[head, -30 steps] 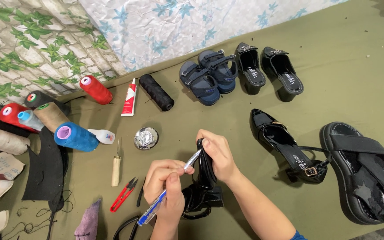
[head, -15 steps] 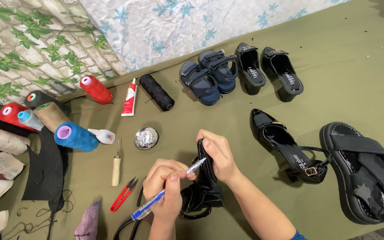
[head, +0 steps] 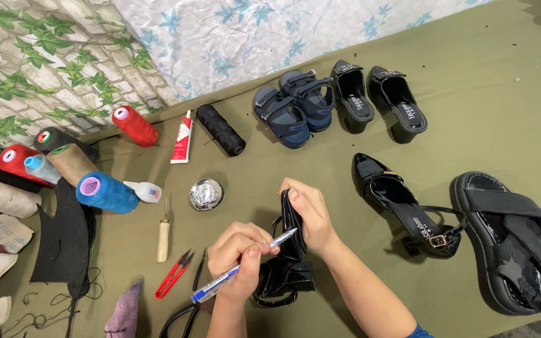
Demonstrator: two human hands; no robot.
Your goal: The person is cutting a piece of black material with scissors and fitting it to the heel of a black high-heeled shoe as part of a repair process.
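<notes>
My right hand grips a glossy black heeled shoe, holding it upright on the olive cloth with its sole edge turned toward me. My left hand holds a blue-and-clear ballpoint pen, whose tip touches the shoe's edge just below my right fingers. The shoe's strap and heel rest on the cloth beneath both hands.
The matching black heeled shoe and a chunky black sandal lie at right. Navy sandals and black mules sit farther back. Thread spools, a glue tube, an awl, red snips and a foil-filled tin lie at left.
My left hand has shifted the pen slightly up and right, so its tip now meets the shoe's edge. My right hand keeps the shoe in nearly the same place.
</notes>
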